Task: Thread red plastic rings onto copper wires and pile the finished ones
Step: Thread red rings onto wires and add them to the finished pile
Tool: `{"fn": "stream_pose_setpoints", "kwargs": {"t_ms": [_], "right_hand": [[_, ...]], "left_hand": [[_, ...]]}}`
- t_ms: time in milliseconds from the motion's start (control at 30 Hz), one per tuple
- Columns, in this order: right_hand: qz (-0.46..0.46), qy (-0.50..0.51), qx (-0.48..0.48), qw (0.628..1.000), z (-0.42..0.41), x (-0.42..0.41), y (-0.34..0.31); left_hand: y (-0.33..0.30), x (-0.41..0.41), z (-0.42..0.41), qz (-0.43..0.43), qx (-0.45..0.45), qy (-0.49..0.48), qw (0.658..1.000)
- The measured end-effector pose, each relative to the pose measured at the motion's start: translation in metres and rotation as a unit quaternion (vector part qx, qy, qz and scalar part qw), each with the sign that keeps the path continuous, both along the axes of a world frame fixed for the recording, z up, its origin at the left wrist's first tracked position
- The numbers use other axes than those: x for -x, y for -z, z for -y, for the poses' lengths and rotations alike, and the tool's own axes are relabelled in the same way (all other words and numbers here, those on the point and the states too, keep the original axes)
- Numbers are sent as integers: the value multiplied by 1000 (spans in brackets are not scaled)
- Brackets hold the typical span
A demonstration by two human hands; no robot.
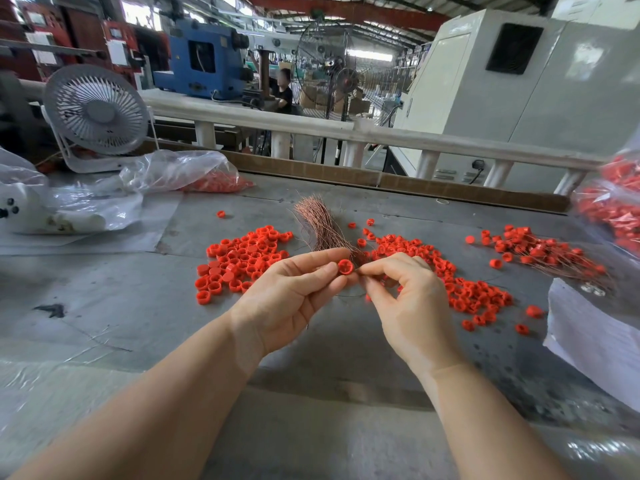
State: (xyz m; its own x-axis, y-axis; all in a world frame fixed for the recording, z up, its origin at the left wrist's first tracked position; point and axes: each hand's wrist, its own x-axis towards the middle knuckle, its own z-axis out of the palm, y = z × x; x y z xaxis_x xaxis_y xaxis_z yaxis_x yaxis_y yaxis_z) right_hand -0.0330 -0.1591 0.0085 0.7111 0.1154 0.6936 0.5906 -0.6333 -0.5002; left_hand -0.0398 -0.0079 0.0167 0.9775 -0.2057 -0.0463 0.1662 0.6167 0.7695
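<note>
My left hand [294, 292] pinches one red plastic ring [345, 266] between thumb and fingertips, its opening facing me. My right hand [408, 299] touches the ring's right side, its thumb and forefinger pinched on a thin copper wire [358, 270] that is mostly hidden. A bundle of loose copper wires [320, 223] lies on the table just behind my hands. Heaps of unthreaded red rings [239, 261] lie to the left and right of the hands [464, 292]. A pile of rings with wires through them [543, 254] sits at the far right.
The grey table [121, 306] carries a white desk fan [97, 112] and clear plastic bags [180, 171] at the back left. A bag of red rings [613, 206] bulges at the right edge, above white paper [595, 330]. A person sits far behind the railing [381, 133].
</note>
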Motion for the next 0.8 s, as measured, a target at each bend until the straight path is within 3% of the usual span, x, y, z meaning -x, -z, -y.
{"fn": "stream_pose_setpoints", "kwargs": {"t_ms": [267, 567, 800], "right_hand": [[-35, -30, -30, 998, 0, -1, -1], [-136, -121, -113, 977, -3, 3, -3], [-145, -119, -130, 974, -4, 4, -5]], "left_hand": [[0, 1, 1, 1, 1, 8, 1000], [-1, 3, 0, -3, 20, 28, 999], [-2, 3, -1, -2, 33, 29, 999]]}}
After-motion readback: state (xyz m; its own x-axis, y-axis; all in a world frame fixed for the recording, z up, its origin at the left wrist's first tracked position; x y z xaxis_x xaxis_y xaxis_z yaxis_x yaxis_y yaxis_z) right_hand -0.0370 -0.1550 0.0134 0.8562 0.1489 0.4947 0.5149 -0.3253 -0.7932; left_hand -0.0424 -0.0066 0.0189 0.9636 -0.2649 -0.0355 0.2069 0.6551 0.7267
